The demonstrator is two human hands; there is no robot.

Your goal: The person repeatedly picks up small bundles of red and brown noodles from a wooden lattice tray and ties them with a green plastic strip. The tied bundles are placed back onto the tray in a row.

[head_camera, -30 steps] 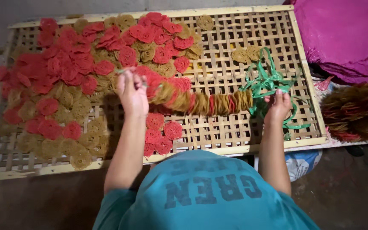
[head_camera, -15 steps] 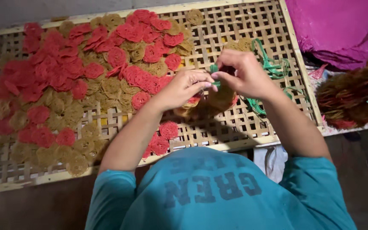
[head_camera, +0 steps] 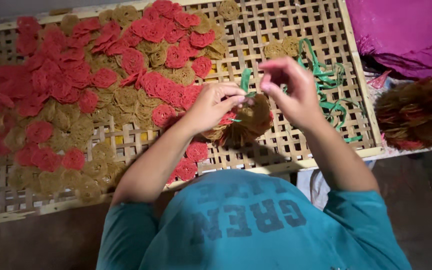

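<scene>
- Lattice tray (head_camera: 296, 145) of woven bamboo strips fills most of the view, framed in pale wood; it carries a wide spread of flat, coiled discs.
- Red discs (head_camera: 56, 80) lie thickest over the tray's left and upper middle, mixed with tan discs (head_camera: 126, 97) of the same lacy, spiral shape (some overlap, some lie singly).
- A few tan discs (head_camera: 282, 47) sit apart near the tray's upper right, just beside a loose tangle of green strips (head_camera: 333, 92).
- Bundle of discs (head_camera: 248, 122), stacked on edge, mostly tan with some red showing, is held above the tray's lower middle between the two hands.
- The left hand (head_camera: 213, 106) has its grip closed: the fingers curl over the top of the bundle, and the fingertips pinch a green strip (head_camera: 246, 80) that stands up from it.
- The right hand (head_camera: 293, 92) hovers just above the bundle with its fingers bent and gathered toward the left hand's fingertips; whether its grip pinches the strip cannot be told.
- A heap of finished bundles (head_camera: 416, 112), brown and red with a fleck of green, lies to the right, off the tray.
- Magenta cloth (head_camera: 401, 30) is bunched in the upper right corner.
- The person's teal shirt (head_camera: 256, 230) with dark block lettering fills the lower edge.
</scene>
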